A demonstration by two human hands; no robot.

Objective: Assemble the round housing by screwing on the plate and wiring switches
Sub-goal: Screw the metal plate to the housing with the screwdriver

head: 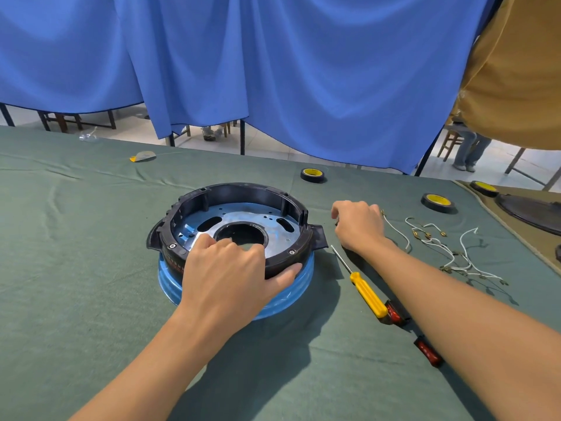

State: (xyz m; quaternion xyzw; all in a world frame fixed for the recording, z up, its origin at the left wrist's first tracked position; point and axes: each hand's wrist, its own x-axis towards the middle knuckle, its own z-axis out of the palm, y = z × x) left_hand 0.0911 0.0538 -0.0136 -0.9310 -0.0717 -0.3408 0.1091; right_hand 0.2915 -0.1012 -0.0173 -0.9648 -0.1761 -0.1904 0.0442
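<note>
The round black housing (230, 192) sits on a blue ring base (303, 278) in the middle of the green table. A shiny metal plate (243, 212) with a large centre hole lies inside it. My left hand (227, 268) grips the housing's near rim, fingers over the edge onto the plate, thumb on the outer wall. My right hand (358, 224) is on the cloth just right of the housing, fingers curled down over something small that I cannot make out. A yellow-handled screwdriver (364, 291) lies below that hand. White wires with brass terminals (449, 250) are spread to the right.
Two small red and black switches (428, 355) lie near my right forearm. Three rolls of black tape (312, 174) sit toward the far right. Another dark round part (531, 214) lies on a tan mat at the right edge. A blue curtain hangs behind the table.
</note>
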